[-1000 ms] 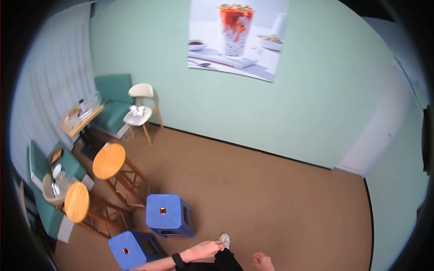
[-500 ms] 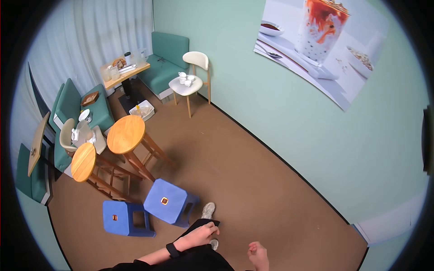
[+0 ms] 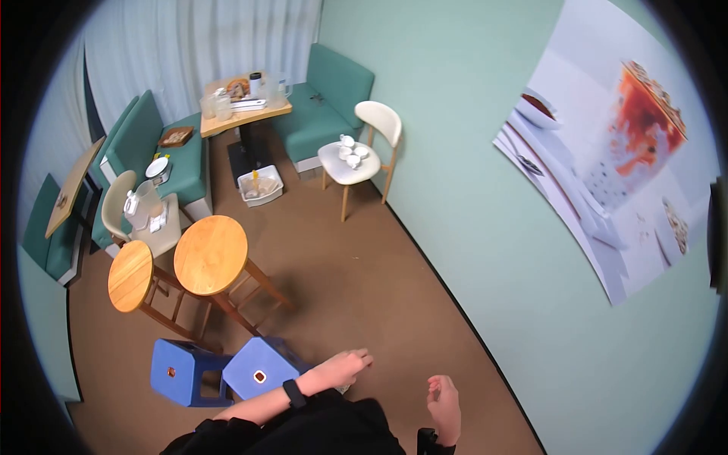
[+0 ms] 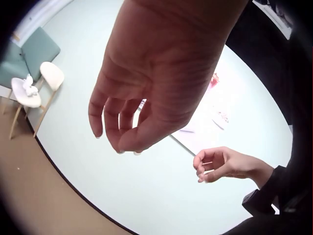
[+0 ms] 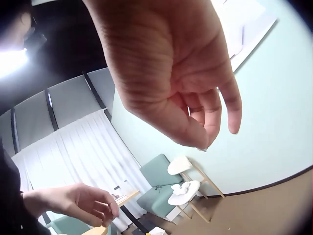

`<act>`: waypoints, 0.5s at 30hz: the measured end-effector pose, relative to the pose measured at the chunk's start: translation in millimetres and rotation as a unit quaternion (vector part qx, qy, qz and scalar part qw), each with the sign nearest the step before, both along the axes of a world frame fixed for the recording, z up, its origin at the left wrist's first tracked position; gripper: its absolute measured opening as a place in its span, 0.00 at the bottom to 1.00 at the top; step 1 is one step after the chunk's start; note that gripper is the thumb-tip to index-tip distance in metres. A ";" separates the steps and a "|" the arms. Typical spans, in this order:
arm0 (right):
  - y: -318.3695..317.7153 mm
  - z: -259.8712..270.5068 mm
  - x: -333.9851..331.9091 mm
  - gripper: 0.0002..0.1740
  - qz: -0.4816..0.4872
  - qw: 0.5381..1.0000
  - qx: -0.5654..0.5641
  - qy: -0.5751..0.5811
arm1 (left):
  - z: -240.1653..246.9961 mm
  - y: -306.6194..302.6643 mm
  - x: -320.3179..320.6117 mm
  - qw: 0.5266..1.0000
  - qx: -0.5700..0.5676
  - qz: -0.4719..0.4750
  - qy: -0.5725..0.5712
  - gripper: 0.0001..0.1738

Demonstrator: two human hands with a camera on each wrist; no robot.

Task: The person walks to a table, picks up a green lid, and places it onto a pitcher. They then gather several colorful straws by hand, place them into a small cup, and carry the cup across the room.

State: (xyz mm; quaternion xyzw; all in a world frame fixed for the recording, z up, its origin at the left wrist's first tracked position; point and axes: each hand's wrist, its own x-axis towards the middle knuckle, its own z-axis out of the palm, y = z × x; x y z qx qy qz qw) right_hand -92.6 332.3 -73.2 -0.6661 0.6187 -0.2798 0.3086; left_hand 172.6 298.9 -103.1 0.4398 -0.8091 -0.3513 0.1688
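My left hand (image 3: 341, 369) hangs in front of the body with loosely curled fingers and holds nothing; a dark band circles its wrist. To its right, my right hand (image 3: 443, 406) is held up in the air, its fingers also loosely bent around nothing. Both palms show bare in the wrist views, the left hand (image 4: 151, 83) in one and the right hand (image 5: 171, 78) in the other. Nearest the left forearm is a blue plastic stool (image 3: 262, 368), partly covered by that arm. A second blue stool (image 3: 176, 371) stands beside it.
Two round wooden stools (image 3: 212, 254) stand ahead on the left. Beyond are a white chair (image 3: 345, 168) bearing white cups, a wooden table (image 3: 265, 115) with jugs, green benches (image 3: 326, 114), and a white bin (image 3: 262, 199) on the floor. A green wall with a drink poster (image 3: 584, 152) runs along the right.
The head view has swung left, so the table, chair and benches now sit nearer the middle. Both hands stay raised in front, without any object.
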 end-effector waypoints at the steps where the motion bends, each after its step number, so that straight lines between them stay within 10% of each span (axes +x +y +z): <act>1: -16.4 -2.0 3.2 0.15 0.007 1.000 0.009 -0.003 | 10.6 -16.0 0.5 0.999 -0.029 0.012 -0.010 0.17; 15: -290.0 -85.3 22.3 0.16 0.162 0.978 0.125 -0.031 | -28.5 -237.1 38.6 0.991 0.023 0.122 0.045 0.16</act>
